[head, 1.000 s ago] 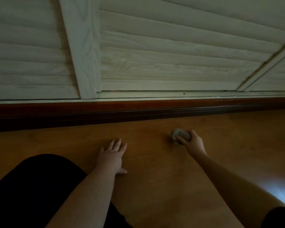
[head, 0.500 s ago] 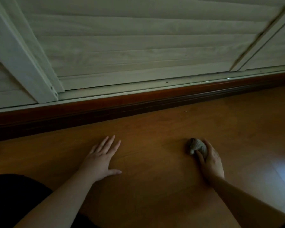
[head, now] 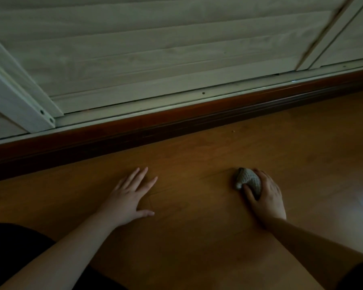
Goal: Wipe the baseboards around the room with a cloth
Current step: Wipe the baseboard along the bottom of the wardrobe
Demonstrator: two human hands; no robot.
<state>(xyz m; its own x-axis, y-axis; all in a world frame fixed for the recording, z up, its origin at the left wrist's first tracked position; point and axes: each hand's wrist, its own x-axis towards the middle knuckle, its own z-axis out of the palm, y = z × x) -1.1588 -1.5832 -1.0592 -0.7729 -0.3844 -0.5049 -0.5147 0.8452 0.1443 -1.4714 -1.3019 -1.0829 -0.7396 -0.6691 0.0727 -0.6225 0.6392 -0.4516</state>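
— Where was the cloth [head: 248,181]?

— Right of centre in the frame, bunched into a small grey wad on the wooden floor [head: 197,237]. The right hand [head: 265,197] held it there, fingers and thumb curled round it.

— And the left hand [head: 128,197]?

— Lower centre-left, flat on the floor with its fingers straight and spread wide, holding nothing.

— Was the cloth on the baseboard [head: 176,120]?

— No, well apart from it. The dark reddish baseboard ran slantwise across the middle of the frame, from the left edge up to the upper right. Above it stood pale slatted shutter panels [head: 155,49] in a white track [head: 197,99].

— Anything on the floor near the baseboard?

— A tiny pale speck [head: 232,131], perhaps a crumb; the light was too dim to tell.
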